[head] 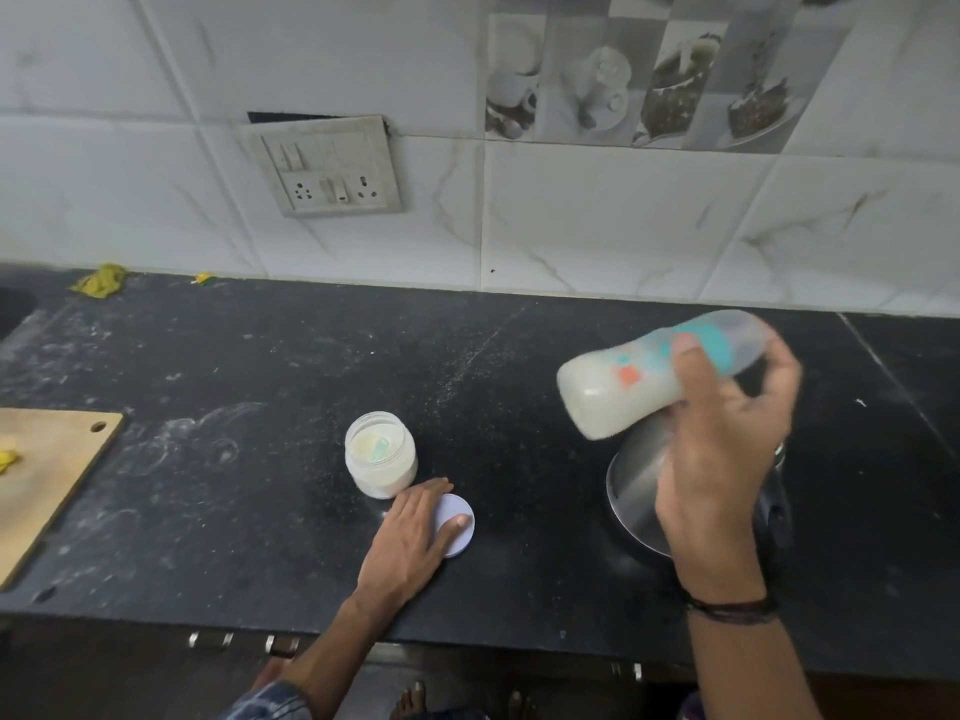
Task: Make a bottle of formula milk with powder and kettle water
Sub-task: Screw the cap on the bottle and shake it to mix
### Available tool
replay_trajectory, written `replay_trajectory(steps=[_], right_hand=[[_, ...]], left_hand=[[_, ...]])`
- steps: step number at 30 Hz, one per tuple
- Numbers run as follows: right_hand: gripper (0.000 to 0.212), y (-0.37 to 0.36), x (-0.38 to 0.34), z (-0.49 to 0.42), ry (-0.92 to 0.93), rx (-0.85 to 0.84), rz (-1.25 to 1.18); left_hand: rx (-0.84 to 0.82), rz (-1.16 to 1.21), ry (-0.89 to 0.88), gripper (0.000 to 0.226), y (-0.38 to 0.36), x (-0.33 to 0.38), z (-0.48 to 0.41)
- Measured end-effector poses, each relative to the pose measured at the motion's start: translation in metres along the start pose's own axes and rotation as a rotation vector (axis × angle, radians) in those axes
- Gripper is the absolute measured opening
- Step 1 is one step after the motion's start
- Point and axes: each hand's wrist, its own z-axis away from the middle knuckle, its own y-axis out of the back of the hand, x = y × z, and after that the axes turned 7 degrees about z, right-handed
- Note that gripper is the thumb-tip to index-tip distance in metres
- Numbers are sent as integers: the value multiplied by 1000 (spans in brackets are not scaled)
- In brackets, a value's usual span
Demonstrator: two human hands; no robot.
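My right hand (727, 459) grips a baby bottle (623, 387) with a teal collar and clear cap. The bottle is tilted nearly on its side above the counter, blurred, with white milk in its base end. Under that hand stands a steel kettle (636, 491) with a dark handle, partly hidden. My left hand (410, 537) rests flat on the black counter (234, 485), fingers straight, touching a round white lid (460, 522). Just behind the lid stands the open jar of formula powder (381, 454), a pale green scoop lying inside.
A wooden cutting board (47, 480) lies at the counter's left, with a yellow scrap on it. A yellow cloth (101, 280) sits by the tiled wall, near a sink edge (13, 309). A socket plate (324, 166) hangs on the wall. White powder dusts the counter.
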Motion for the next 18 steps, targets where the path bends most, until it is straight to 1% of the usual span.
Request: replay_trajectory(steps=[1, 2, 4, 5, 6, 9, 10, 13, 14, 17, 18], right_hand=[[55, -1, 0, -2, 0, 13, -25], [55, -2, 0, -2, 2, -22, -3], [63, -2, 7, 1, -14, -151, 140], [66, -1, 7, 3, -20, -185, 180], [67, 0, 7, 3, -14, -168, 173], [57, 2, 4, -5, -21, -15, 8], [58, 0, 4, -5, -31, -18, -4], [65, -3, 9, 3, -34, -173, 150], [65, -3, 8, 6, -14, -179, 167], [59, -1, 7, 1, 14, -31, 24], [57, -1, 10, -2, 8, -16, 10]], left_hand=[[1, -3, 4, 55, -1, 0, 0], [3, -7, 5, 55, 0, 0, 1], [5, -6, 2, 55, 1, -1, 2], [3, -2, 1, 54, 1, -2, 2], [0, -1, -1, 54, 1, -1, 1], [-3, -12, -4, 55, 0, -1, 0], [-2, -17, -4, 55, -1, -1, 0], [-7, -16, -9, 55, 0, -4, 1], [-10, -17, -12, 55, 0, -4, 1], [-7, -26, -7, 54, -1, -2, -1], [-3, -26, -5, 53, -1, -2, 0]])
